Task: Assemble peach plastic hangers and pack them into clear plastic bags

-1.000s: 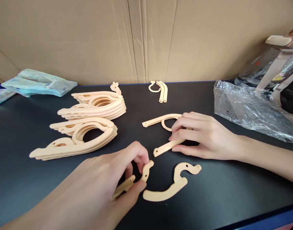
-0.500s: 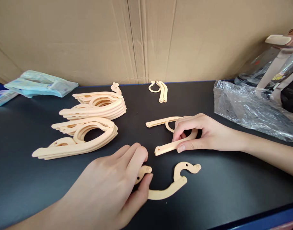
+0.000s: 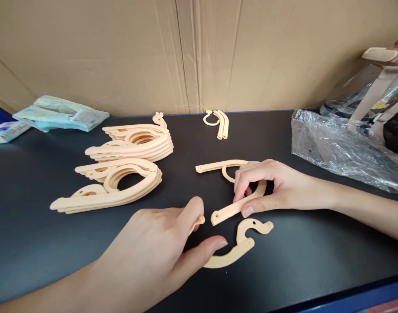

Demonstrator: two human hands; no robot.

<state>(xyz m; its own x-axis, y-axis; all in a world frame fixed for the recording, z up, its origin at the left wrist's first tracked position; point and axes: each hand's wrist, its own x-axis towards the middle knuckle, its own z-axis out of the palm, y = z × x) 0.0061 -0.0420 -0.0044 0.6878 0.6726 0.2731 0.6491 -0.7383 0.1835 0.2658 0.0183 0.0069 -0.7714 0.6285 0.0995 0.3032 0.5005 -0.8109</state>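
Observation:
In my right hand [image 3: 267, 182] is a cream folding hanger [image 3: 230, 212], pinched by its near arm. Its far arm points left, and a curved part shows between the two arms. My left hand [image 3: 166, 234] is curled around a small curved hanger arm piece [image 3: 196, 224]; only its knobbed tip shows. My left thumb is stretched away from the fingers, over the end of a curved cream hanger bar [image 3: 228, 258] on the table. An S-shaped piece [image 3: 247, 228] lies against that bar's right end.
Stacked folded hangers [image 3: 121, 191] stand at left, with another stack [image 3: 147, 145] behind them. Loose hanger parts [image 3: 221, 126] lie near the cardboard wall [image 3: 121, 52]. A blue wipes packet [image 3: 62, 115] is back left; clear plastic wrap [image 3: 332, 148] and a jug [image 3: 355, 87] are at right.
My left thumb has moved right, away from the fingers, and the small curved piece now shows less. The near arm of the hanger in my right hand has come slightly nearer.

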